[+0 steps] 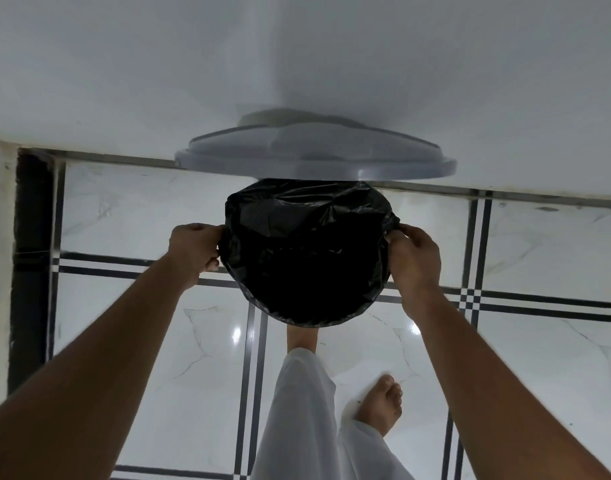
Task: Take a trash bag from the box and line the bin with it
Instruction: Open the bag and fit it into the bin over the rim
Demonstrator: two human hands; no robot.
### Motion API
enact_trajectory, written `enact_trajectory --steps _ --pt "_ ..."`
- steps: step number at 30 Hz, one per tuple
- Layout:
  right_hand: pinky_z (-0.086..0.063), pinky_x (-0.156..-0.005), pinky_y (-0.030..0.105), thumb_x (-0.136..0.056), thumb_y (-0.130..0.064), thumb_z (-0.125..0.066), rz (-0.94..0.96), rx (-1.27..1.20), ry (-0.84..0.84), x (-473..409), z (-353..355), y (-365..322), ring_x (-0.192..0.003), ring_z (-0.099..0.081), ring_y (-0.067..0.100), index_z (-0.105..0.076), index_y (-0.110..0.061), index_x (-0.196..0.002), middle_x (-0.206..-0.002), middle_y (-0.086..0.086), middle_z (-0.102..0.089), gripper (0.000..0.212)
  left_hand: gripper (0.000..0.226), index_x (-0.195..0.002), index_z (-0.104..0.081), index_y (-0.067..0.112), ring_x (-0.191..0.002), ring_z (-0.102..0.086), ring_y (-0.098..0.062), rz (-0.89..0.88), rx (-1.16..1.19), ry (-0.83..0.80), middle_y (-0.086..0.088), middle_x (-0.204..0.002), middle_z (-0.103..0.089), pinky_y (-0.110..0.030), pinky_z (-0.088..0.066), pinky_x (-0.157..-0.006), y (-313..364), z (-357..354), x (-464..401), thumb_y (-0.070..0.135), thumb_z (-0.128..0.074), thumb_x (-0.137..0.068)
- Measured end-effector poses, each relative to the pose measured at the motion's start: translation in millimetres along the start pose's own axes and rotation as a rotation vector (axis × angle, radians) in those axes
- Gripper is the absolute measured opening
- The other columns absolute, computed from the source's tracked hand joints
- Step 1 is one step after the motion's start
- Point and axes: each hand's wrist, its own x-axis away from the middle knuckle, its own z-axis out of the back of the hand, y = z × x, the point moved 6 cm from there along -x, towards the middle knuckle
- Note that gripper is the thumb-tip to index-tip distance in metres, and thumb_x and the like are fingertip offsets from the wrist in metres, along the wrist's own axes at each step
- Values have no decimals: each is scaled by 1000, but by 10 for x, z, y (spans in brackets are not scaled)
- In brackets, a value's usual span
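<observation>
A black trash bag [307, 251] covers the round mouth of the bin below me, its plastic folded over the rim all round so the bin itself is hidden. My left hand [195, 249] grips the bag's edge at the left side of the rim. My right hand [415, 258] pinches the bag's edge at the right side. The bin's grey lid [314, 157] stands raised behind the opening, against the wall. The box of bags is not in view.
A white wall [297, 64] rises right behind the bin. The floor is glossy white tile [539, 358] with black stripes. My bare feet [380, 403] and white trousers [297, 420] are just in front of the bin. A dark gap [30, 271] runs down the left.
</observation>
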Motion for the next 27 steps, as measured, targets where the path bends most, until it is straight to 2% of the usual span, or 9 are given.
enact_trajectory --steps 3,7,9,13,17,20,22,25,27 --pt "-55 -111 38 -106 -39 -68 148 46 43 28 -11 -180 -122 -71 19 -66 -24 -149 -133 -4 -73 46 7 -101 -68 9 -53 -64 -15 -70 -18 33 -9 -84 -70 -21 -57 -48 244 -65 -25 6 -73 -96" --pt "-42 -88 6 -112 -39 -63 304 185 18 8 -141 -354 -111 -68 11 -75 -23 -136 -114 -14 -74 31 16 -100 -73 14 -74 -70 -18 -76 -74 -141 -2 -93 -75 -34 -61 -78 444 -174 -23 29 -67 -104" --pt "-35 -77 0 -113 -41 -61 286 193 18 -45 -180 -362 -100 -67 5 -75 -24 -132 -102 -21 -70 30 29 -103 -73 19 -86 -69 -22 -63 -73 -186 -1 -100 -75 -42 -59 -92 435 -188 -2 44 -59 -105" --pt "-37 -73 7 -114 -44 -57 219 217 -20 -197 -233 -305 -91 -63 4 -75 -21 -125 -97 -19 -68 31 47 -97 -74 18 -81 -67 -24 -13 10 -246 -4 -97 -71 -39 -56 -79 358 -164 49 56 -49 -103" --pt "-47 -79 24 -112 -45 -55 168 182 -59 -266 -253 -292 -98 -67 6 -74 -22 -114 -100 -15 -72 30 78 -112 -81 15 -101 -74 -29 49 9 -302 -6 -109 -82 -44 -56 -87 305 -175 26 82 -47 -91" --pt "-53 -100 43 -108 -50 -53 115 225 -35 -250 -246 -311 -107 -70 23 -74 -23 -110 -101 -10 -74 34 57 -118 -79 24 -106 -74 -27 16 -153 -310 -2 -117 -81 -44 -59 -94 310 -253 37 70 -60 -92" --pt "-44 -115 53 -106 -53 -54 140 352 63 -221 -198 -369 -122 -65 28 -74 -25 -125 -115 -5 -72 39 47 -110 -78 17 -100 -73 -26 -20 -205 -130 -2 -108 -79 -42 -56 -97 341 -224 -9 58 -63 -92" --pt "-38 -119 51 -105 -48 -62 302 349 117 -112 -200 -516 -139 -55 27 -68 -26 -142 -141 2 -66 43 39 -97 -70 10 -97 -67 -32 -288 -137 240 -4 -95 -73 -40 -50 -89 557 -79 58 47 -58 -97" --pt "-43 -121 49 -106 -47 -63 429 330 77 -64 -269 -580 -140 -58 26 -68 -23 -144 -147 3 -68 45 45 -105 -73 15 -103 -67 -27 -438 -37 209 -2 -105 -76 -42 -50 -94 666 -122 195 55 -53 -98"
